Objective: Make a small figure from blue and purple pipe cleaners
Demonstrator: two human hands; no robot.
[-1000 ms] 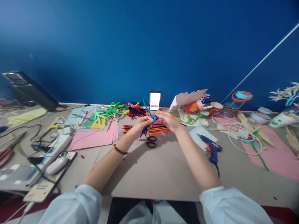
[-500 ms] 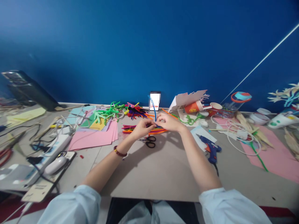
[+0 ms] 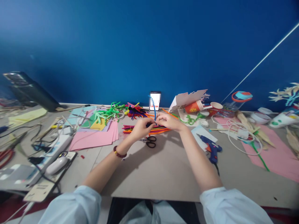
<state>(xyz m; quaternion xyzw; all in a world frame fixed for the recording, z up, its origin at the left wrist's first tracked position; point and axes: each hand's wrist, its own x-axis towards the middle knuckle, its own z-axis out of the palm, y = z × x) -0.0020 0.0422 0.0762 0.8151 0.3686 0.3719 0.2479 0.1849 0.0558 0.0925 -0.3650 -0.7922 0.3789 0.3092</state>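
Note:
A blue pipe cleaner (image 3: 155,112) stands up between my fingertips, its top end overlapping the phone (image 3: 154,101) behind. My left hand (image 3: 143,127) pinches it low from the left, fingers closed. From the right, my right hand (image 3: 168,121) is closed on it too, its fingertips almost meeting the left ones. Under both hands lies a bundle of pink, orange and purple pipe cleaners (image 3: 130,129). Black-handled scissors (image 3: 150,142) rest just in front of the bundle, their blades partly hidden by my left hand.
Green pipe cleaners (image 3: 107,112) and coloured paper (image 3: 93,139) lie to the left, near a power strip (image 3: 50,155). To the right are a blue glue gun (image 3: 211,147), orange paper cups (image 3: 194,107), a coiled white cable (image 3: 245,152) and pink paper (image 3: 277,155). A blue wall (image 3: 149,46) stands behind.
My hands stay together at the blue pipe cleaner, with only a slight shift of the fingers. The view has moved a little; nothing else has visibly changed.

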